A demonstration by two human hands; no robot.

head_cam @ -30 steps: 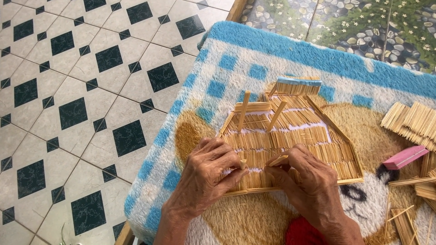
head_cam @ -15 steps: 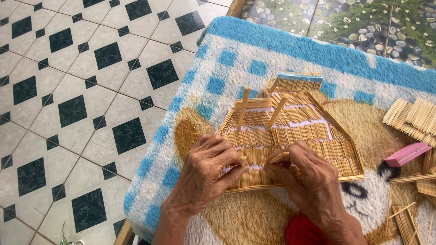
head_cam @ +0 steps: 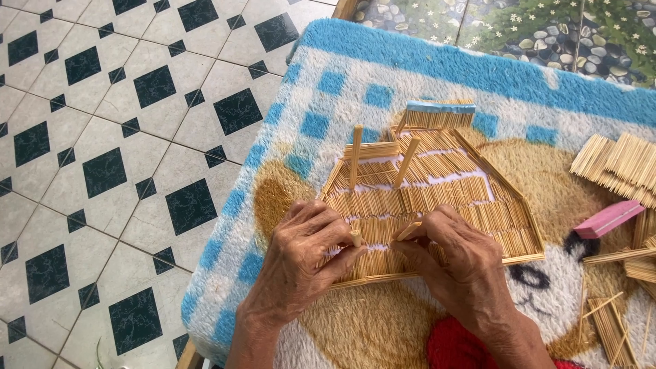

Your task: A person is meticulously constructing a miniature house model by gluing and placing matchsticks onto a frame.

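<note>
Black-and-white floor tiles (head_cam: 102, 171) bordered a fluffy blue-edged rug (head_cam: 383, 75). Near the rug's left edge lay a flat panel of thin wooden sticks (head_cam: 444, 198). On its near edge, the left hand (head_cam: 301, 263) and right hand (head_cam: 458, 266) each pinched a short upright stick (head_cam: 408, 231).
</note>
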